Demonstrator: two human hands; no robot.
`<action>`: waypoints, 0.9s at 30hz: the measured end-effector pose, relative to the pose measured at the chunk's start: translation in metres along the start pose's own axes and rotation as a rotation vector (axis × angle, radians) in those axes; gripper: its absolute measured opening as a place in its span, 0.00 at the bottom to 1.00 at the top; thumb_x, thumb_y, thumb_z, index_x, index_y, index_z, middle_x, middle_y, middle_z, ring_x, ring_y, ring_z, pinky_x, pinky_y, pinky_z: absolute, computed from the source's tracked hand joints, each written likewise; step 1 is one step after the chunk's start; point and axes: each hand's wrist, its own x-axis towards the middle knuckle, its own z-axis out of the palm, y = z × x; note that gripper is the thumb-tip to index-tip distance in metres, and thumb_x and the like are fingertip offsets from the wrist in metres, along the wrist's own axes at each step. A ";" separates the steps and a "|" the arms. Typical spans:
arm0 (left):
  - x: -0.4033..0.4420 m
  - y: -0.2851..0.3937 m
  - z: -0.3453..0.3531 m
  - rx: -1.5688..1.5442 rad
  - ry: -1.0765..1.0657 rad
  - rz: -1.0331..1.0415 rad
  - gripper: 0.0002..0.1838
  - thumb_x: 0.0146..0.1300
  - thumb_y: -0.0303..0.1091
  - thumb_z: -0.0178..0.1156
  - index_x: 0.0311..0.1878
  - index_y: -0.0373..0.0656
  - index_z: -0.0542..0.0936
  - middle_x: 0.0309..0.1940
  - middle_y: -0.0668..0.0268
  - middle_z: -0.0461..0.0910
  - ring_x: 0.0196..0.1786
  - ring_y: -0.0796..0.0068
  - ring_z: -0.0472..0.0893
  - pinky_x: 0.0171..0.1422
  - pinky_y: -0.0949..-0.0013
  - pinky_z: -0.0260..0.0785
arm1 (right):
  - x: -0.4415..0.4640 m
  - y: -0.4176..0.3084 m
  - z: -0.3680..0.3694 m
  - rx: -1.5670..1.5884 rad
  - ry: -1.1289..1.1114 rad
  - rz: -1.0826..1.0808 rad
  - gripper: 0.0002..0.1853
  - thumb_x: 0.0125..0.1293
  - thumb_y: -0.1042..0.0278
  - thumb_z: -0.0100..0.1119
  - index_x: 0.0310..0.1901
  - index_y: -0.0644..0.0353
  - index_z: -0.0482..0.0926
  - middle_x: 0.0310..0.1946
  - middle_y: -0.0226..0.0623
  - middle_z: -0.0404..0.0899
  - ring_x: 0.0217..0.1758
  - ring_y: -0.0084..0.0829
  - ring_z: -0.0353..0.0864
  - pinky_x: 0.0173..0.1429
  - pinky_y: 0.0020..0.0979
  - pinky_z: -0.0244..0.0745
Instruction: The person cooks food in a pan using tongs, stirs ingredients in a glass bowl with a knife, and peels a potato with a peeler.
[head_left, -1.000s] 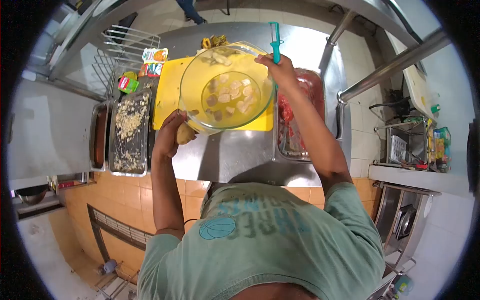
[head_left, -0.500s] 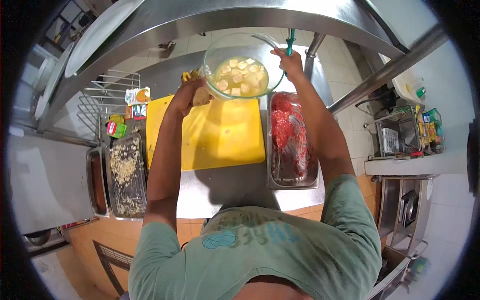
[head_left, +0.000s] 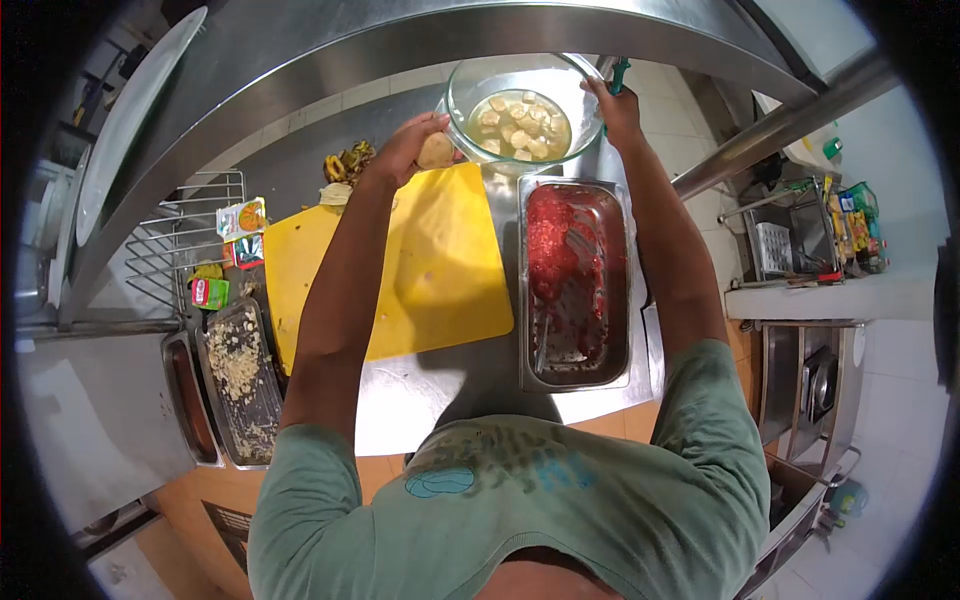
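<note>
A clear glass bowl (head_left: pixel 470 128) of cloudy liquid with several pale cut chunks (head_left: pixel 523 125) stands beyond the yellow cutting board and the metal tray. My left hand (head_left: pixel 405 150) closes round a tan, potato-like vegetable (head_left: pixel 436 151) against the bowl's left side. At the bowl's right rim, my right hand (head_left: pixel 615 108) is closed round a green-handled tool (head_left: pixel 619 76), with fingers against the glass. The tool's working end cannot be made out. Below the bowl lie the yellow cutting board (head_left: pixel 450 265) and a metal tray (head_left: pixel 524 300) of red, wet, chopped food (head_left: pixel 553 240).
Peelings (head_left: pixel 347 163) lie past the board's far edge. Leftward are a wire rack (head_left: pixel 190 228), food packets (head_left: pixel 241 219) and a tray of pale crumbled food (head_left: pixel 237 365). A steel shelf (head_left: pixel 420 45) spans overhead, with a metal post (head_left: pixel 765 130) at right.
The bowl has moved right and away from the board, with both hands at its sides. The view has shifted slightly, and the peelings show more clearly.
</note>
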 end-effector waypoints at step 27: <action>-0.190 -0.089 0.021 -1.019 0.206 0.010 0.14 0.65 0.34 0.44 0.43 0.31 0.69 0.45 0.49 0.74 0.54 0.48 0.72 0.62 0.51 0.68 | -0.132 -0.078 -0.024 -0.423 0.092 -0.634 0.16 0.67 0.57 0.50 0.37 0.65 0.76 0.27 0.48 0.75 0.31 0.41 0.72 0.38 0.36 0.68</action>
